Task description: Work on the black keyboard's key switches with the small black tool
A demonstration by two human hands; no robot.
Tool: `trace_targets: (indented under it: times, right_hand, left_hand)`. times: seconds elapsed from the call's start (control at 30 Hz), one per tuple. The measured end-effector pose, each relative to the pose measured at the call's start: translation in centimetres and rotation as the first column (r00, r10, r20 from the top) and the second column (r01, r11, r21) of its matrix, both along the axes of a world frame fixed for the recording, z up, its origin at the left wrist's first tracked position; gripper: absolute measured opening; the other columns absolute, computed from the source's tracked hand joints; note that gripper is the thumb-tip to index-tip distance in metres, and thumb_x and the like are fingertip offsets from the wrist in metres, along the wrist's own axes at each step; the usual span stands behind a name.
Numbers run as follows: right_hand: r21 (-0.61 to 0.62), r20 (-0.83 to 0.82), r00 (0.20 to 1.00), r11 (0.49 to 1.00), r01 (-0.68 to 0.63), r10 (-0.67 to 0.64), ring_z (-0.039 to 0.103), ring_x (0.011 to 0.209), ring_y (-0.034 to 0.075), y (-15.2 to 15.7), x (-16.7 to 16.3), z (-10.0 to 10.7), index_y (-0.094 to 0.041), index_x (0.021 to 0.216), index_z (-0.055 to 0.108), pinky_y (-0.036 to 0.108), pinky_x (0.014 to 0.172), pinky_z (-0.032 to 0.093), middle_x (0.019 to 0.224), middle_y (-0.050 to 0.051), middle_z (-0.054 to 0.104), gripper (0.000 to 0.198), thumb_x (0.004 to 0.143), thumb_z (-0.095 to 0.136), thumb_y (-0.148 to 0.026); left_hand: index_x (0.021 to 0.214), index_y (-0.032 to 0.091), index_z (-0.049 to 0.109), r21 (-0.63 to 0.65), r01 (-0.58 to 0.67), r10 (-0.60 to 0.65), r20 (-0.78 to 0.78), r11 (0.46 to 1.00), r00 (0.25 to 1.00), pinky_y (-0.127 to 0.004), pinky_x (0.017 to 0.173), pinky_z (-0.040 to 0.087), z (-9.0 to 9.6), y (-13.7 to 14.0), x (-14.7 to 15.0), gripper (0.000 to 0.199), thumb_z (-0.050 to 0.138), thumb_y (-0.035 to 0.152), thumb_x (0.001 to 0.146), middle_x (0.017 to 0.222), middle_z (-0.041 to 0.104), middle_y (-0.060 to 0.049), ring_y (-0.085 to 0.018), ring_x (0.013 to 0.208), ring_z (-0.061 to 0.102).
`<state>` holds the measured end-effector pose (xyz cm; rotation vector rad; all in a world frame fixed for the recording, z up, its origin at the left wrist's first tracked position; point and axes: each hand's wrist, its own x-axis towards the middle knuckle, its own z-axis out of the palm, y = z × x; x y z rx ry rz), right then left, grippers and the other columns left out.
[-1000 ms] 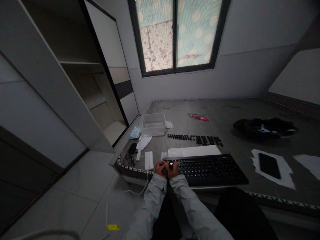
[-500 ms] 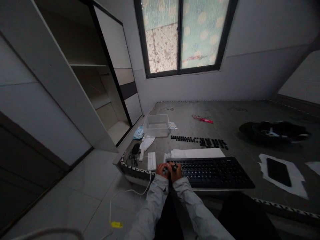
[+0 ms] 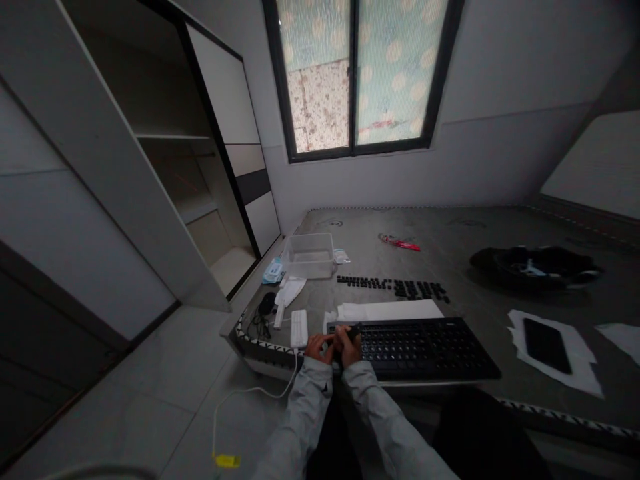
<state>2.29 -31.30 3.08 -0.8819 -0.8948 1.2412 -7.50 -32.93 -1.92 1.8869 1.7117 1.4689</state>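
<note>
**Both hands at the keyboard's left end**

The black keyboard (image 3: 420,347) lies along the near edge of a grey mattress-like bed surface (image 3: 460,233), and everything else is placed from it; the left hand (image 3: 319,347) and right hand (image 3: 349,345) meet over its left end, fingers curled together around something small and dark; what that thing is, and whether either grip is truly clenched on it, I cannot tell, for the light is poor and the hands are small in view. Just behind the keyboard lies a white sheet (image 3: 390,310); further behind it, rows of loose black keycaps (image 3: 395,287); just left of the keyboard, a white block with a cable (image 3: 299,328) running down to the floor; behind and left, a clear plastic tub (image 3: 309,255); to the right, a dark phone (image 3: 547,336) on white paper.

Risks, as I judge them: a small piece worked at the very edge could slip from the fingers and drop to the floor; the dimness would make it hard to find; an elbow pushing forward could shift the keyboard; the hanging cable could snag a sleeve and drag the white block off.
</note>
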Motion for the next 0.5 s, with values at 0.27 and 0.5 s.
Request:
trace_targets:
  times: [0.27, 0.5]
  right_hand:
    - [0.005, -0.288, 0.957, 0.999, -0.038, 0.038, 0.027, 0.028, 0.006, 1.5, 0.8, -1.2, -0.025, 0.049, 0.035, 0.025, 0.036, 0.018, 0.032, -0.012, 0.033, 0.042, 0.076, 0.063, -0.041]
    - [0.015, -0.280, 0.958, 0.998, 0.062, -0.056, 0.026, 0.030, 0.006, 1.1, 1.2, -0.3, -0.025, 0.051, 0.033, 0.024, 0.036, 0.015, 0.034, -0.012, 0.029, 0.042, 0.077, 0.061, -0.041]
  left_hand:
    - [0.081, 0.022, 0.071, -0.162, -0.013, 0.041, 0.172, 0.987, 0.984, -0.028, 0.061, 0.048, -0.1, 0.4, 0.0, 0.016, 0.067, 0.032, 0.070, 0.080, 0.074, -0.002, -0.017, 0.075, 0.066]
    - [0.089, 0.021, 0.068, -0.175, -0.058, 0.104, 0.266, 0.983, 0.958, -0.026, 0.059, 0.043, -0.4, 0.8, 0.0, 0.022, 0.063, 0.035, 0.072, 0.084, 0.076, -0.002, -0.016, 0.075, 0.067]
